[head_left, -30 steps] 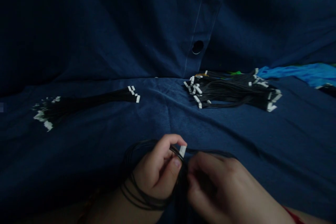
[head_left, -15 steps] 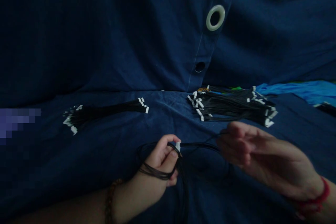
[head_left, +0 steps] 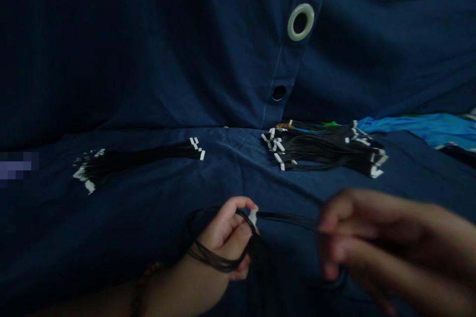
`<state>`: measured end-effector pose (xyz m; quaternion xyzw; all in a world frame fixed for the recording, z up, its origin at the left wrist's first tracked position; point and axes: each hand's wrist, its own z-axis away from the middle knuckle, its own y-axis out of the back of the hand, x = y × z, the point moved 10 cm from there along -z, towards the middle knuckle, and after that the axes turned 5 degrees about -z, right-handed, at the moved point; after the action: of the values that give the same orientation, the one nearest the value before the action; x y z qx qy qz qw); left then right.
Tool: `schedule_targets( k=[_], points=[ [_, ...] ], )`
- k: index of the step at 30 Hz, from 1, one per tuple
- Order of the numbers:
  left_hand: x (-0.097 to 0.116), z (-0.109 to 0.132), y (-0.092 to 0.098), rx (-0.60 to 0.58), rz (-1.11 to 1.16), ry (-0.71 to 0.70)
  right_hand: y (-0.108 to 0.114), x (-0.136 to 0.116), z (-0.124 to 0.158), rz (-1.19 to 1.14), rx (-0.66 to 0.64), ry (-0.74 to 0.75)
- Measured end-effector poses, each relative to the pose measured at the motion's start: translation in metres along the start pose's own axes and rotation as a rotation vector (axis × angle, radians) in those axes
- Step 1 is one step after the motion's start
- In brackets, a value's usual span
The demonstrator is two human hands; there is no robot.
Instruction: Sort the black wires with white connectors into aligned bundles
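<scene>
My left hand (head_left: pixel 223 245) is closed, thumb and index finger pinching a small white connector (head_left: pixel 253 216). Black wires (head_left: pixel 219 260) loop around its thumb and hang below. From the connector a strand of black wires (head_left: pixel 286 218) runs across to my right hand (head_left: pixel 383 245), whose fingers are closed on them. Motion blur softens the right hand, and the wire ends beyond its fingers are hidden. Farther off to the left lies a bundle of black cables (head_left: pixel 141 157) with white end connectors. A thicker pile of similar cables (head_left: pixel 320 148) rests beyond the right hand.
Dark blue cloth (head_left: pixel 230 173) covers the surface and rises as a curtain (head_left: pixel 208 49) behind it, with a pale ring eyelet (head_left: pixel 290 22). Bright blue material (head_left: pixel 420 129) lies at the far right. A pixelated patch (head_left: pixel 17 168) sits at the left edge.
My right hand has turned and its fingers have drawn together on the wires, moving slightly lower. My left hand keeps its pinch on the connector. The view has shifted slightly.
</scene>
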<state>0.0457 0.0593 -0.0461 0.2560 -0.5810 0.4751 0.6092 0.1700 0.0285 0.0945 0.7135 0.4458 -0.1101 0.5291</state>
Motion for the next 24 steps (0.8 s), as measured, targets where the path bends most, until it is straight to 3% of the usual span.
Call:
schedule_targets(
  k=[3,5,14,24],
  points=[
    [-0.002,0.003,-0.004,-0.004,-0.003,0.033,-0.044,-0.002,0.004,-0.024,-0.195,-0.063],
    [-0.001,0.005,-0.007,-0.011,-0.01,0.033,-0.055,0.001,0.007,0.014,-0.212,-0.057],
    [0.0,0.011,-0.008,-0.05,-0.026,-0.012,-0.057,-0.004,0.015,0.191,-0.129,0.143],
    [0.005,0.012,-0.01,-0.084,-0.067,-0.095,-0.057,-0.007,0.013,0.229,-0.112,0.168]
  ],
)
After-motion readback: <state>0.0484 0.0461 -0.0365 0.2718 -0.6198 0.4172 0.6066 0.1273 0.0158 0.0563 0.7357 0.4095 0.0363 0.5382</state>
